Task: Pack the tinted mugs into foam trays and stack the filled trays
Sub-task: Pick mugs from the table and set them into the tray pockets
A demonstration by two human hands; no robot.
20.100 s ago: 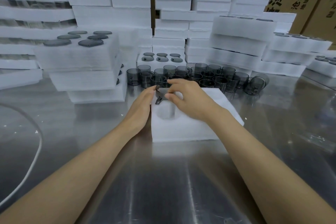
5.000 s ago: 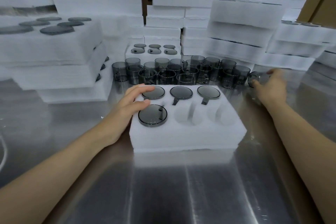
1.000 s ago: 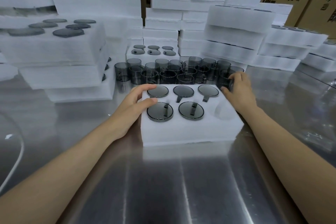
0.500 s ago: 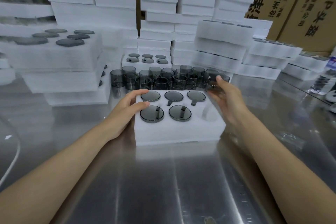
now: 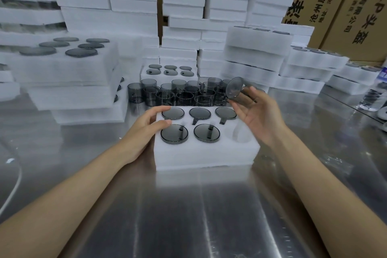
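A white foam tray [image 5: 206, 154] lies on the steel table in front of me. Several of its holes hold smoky grey mugs upside down, bases up; the front right hole [image 5: 240, 135] is empty. My left hand [image 5: 144, 132] rests on the tray's left end, thumb and fingers on its top edge. My right hand [image 5: 256, 115] holds a tinted mug [image 5: 236, 90] tipped on its side above the tray's right end. A cluster of loose tinted mugs [image 5: 178, 92] stands just behind the tray.
Filled foam trays are stacked at the left [image 5: 69, 73], at the right [image 5: 255, 54] and further right [image 5: 314, 63]. Empty white foam blocks [image 5: 184, 6] pile up behind, with cardboard boxes [image 5: 345, 6] at the back right. A white cable [image 5: 14, 186] runs along the left table edge.
My right hand lifted a mug from the cluster behind the tray and now holds it tilted above the tray's right end. My left hand stayed on the tray.
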